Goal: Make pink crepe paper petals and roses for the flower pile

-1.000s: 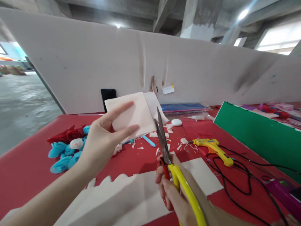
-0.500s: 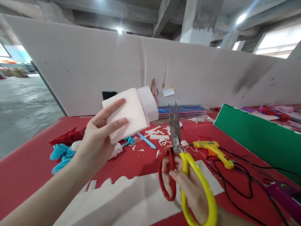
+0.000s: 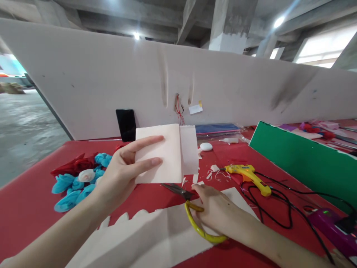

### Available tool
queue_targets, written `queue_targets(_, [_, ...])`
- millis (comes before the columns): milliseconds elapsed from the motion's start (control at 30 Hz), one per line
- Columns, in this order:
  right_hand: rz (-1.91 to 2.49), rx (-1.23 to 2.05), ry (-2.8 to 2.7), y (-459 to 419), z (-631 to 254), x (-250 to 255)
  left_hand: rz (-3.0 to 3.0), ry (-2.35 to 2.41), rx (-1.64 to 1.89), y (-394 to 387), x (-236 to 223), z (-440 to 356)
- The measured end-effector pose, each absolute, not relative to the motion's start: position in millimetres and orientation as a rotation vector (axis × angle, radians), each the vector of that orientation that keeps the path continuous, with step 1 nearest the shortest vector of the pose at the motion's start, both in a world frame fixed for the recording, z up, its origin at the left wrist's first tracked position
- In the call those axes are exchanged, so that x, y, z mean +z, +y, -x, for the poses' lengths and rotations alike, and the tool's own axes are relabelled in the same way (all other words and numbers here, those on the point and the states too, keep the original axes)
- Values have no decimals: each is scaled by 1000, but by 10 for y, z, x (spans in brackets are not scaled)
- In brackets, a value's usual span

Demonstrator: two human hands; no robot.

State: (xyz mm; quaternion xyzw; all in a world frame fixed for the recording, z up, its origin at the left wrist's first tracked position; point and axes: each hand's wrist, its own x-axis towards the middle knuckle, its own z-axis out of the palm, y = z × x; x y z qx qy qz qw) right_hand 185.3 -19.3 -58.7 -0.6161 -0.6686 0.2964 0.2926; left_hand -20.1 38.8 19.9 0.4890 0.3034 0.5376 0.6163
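Observation:
My left hand (image 3: pixel 118 173) is closed on a folded, pale cream paper (image 3: pixel 172 154), pinched with fingers across its front. A whiter sheet (image 3: pixel 190 149) sticks out from behind its right edge. My right hand (image 3: pixel 216 208) is low over the table with the scissors (image 3: pixel 181 191) in its grip. Their blades point left, slightly apart, just below the folded paper. One yellow handle loop hangs under the palm; the red one is hidden. Beneath lies a large cream sheet (image 3: pixel 145 242) with a scalloped far edge. Paper scraps (image 3: pixel 214 169) are scattered beyond my right hand.
Blue flowers (image 3: pixel 69 201), a white one and red ones lie at left on the red table (image 3: pixel 30 219). At right are a yellow glue gun (image 3: pixel 248 175) with a black cord, a green board (image 3: pixel 301 167) and a purple device (image 3: pixel 331 227). A phone (image 3: pixel 126 124) leans on the partition.
My right hand has lowered the scissors, and the blades have turned from upright to pointing left. My left hand has brought the folded paper right, lower and straighter. The view has shifted slightly.

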Motion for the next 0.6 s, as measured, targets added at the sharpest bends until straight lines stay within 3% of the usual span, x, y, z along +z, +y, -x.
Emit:
queue_targets(167, [1678, 637, -2049, -228, -1827, -414, -1182, 719, 1265, 328, 197, 131])
queue_targets(233, [1550, 725, -2063, -222, -1786, -285, -1217, 685, 1273, 291, 164, 100])
queue_targets(300, [1202, 1122, -1881, -232, -1727, -168, -1227, 616, 1257, 240, 95, 67])
queue_targets(400, [880, 1388, -1418, -274, -1628, -78, -1189, 508, 1150, 146, -60, 14])
queue_targets(600, [1075, 1260, -954, -327, -1613, -87, -1268, 506, 1058, 22, -118, -43])
